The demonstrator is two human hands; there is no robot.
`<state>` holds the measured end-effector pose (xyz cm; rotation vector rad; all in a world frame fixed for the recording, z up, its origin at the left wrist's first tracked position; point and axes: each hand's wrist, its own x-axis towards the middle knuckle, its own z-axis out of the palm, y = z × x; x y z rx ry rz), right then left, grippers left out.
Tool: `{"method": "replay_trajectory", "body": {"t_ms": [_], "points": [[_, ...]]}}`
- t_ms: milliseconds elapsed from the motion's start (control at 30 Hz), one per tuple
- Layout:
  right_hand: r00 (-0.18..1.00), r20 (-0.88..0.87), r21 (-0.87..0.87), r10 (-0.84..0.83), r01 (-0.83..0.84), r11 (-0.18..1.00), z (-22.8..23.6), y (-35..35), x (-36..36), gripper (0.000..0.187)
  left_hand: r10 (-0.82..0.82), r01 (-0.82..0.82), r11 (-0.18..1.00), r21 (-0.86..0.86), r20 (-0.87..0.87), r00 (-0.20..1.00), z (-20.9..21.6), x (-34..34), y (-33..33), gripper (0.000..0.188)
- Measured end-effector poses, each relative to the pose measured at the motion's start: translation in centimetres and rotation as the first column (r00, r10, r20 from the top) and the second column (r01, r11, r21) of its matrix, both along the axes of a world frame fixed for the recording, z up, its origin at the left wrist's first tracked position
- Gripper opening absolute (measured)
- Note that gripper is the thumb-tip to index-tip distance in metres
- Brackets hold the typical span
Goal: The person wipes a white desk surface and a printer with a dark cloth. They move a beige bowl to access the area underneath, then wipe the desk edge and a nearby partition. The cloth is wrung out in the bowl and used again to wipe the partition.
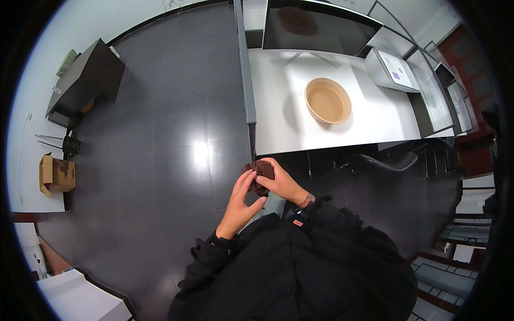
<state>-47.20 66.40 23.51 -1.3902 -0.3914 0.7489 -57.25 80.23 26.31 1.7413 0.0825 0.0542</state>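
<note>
A dark brown cloth, bunched into a small wad, is between my two hands in front of my body. My right hand grips it from the right, thumb across its near side and fingers behind it. On the left, my left hand closes around the wad, with its fingertips on top and its thumb below. Parts of the cloth are hidden by my fingers. Beyond my hands, a round tan basin stands on the white desk; whether it holds liquid I cannot tell.
A black monitor and a white printer-like machine stand at the back of the desk. A grey partition runs along its left edge. Below the desk front is a black chair. A cardboard box and a dark cabinet are far left.
</note>
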Motion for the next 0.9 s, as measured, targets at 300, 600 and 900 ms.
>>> {"method": "replay_trajectory", "body": {"t_ms": [300,600,900], "points": [[0.948,-0.13,0.095,0.291,-0.28,0.955,0.2,3.2,-0.6,0.046,0.18,-0.18,0.983,0.034,-0.021,0.983,-2.2,-0.6,2.3,0.063],[0.922,-0.186,0.038,0.338,-0.337,0.941,-0.4,5.4,3.0,0.043,0.261,-0.265,0.939,-0.218,-0.048,0.964,-2.1,1.9,5.8,0.05],[0.987,-0.12,-0.118,0.108,-0.122,0.985,-0.7,6.3,4.1,0.026,0.241,-0.254,0.931,-0.262,-0.081,0.967,-2.5,5.9,8.1,0.052]]}}
